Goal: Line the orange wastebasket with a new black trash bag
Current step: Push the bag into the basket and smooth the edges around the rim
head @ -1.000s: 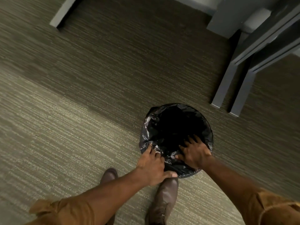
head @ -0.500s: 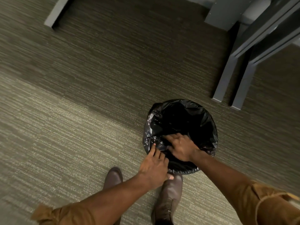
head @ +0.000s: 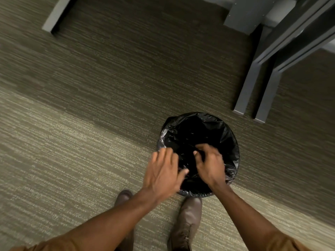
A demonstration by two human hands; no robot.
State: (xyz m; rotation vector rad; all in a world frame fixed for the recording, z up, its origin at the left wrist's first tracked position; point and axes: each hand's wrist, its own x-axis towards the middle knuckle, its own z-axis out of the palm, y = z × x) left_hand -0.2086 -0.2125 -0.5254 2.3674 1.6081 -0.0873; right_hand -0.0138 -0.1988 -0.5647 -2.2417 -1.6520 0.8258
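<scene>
The black trash bag point(head: 208, 129) lines a round wastebasket on the carpet, and its film is folded over the whole rim, so none of the orange shows. My left hand point(head: 163, 174) hovers over the near left rim with fingers spread and nothing in it. My right hand point(head: 208, 163) reaches into the opening from the near side. Its fingers are curled and pinch the bag's inner film. Both hands are slightly blurred.
Two grey table legs point(head: 243, 95) stand just beyond the basket to the right, under a grey tabletop edge. Another grey leg point(head: 54, 17) is at the far left. My brown shoes point(head: 188, 220) stand right against the basket's near side on olive striped carpet.
My left hand has lifted off the near rim and spread its fingers. My right hand has moved left inside the opening and curled its fingers on the film.
</scene>
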